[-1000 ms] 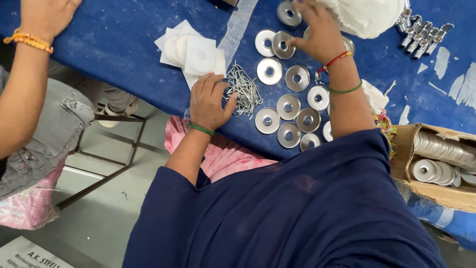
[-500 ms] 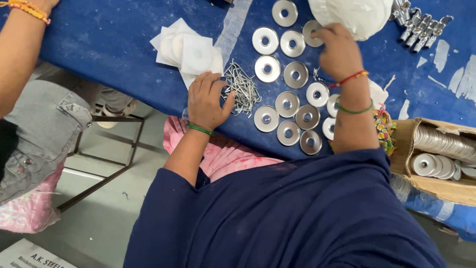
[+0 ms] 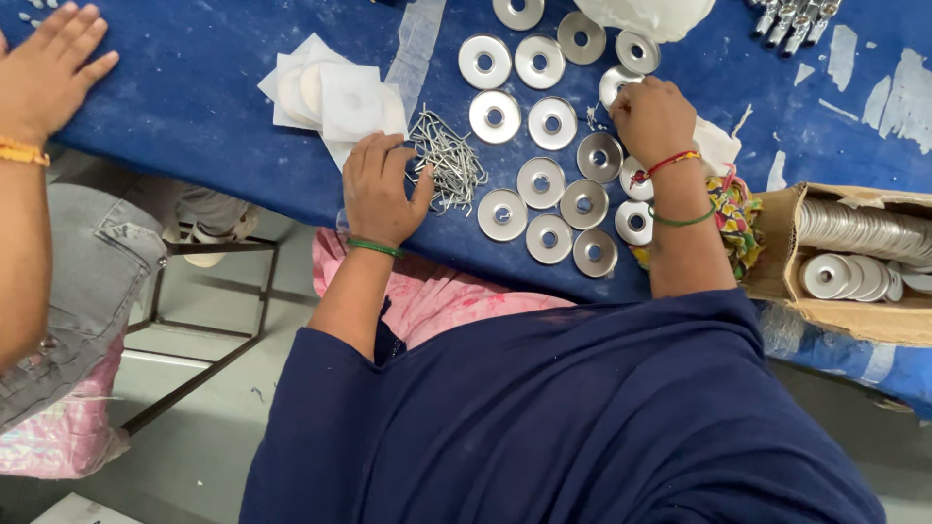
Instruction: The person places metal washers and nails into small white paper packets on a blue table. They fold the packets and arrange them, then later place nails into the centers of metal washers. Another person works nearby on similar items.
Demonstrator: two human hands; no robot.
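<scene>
Washer [image 3: 618,81] under right hand [image 3: 652,118] fingers, pins [image 3: 449,165] beside left hand [image 3: 381,190].

A blue tabletop [image 3: 194,107] with worn, whitish scuffed patches toward its right end spans the upper part of the view. Below its edge lies a pale grey floor [image 3: 194,427], smooth and evenly lit. A dark metal stool frame [image 3: 209,291] stands on that floor under the tabletop's left part, its thin legs and crossbars showing. No walls or windows appear.
</scene>
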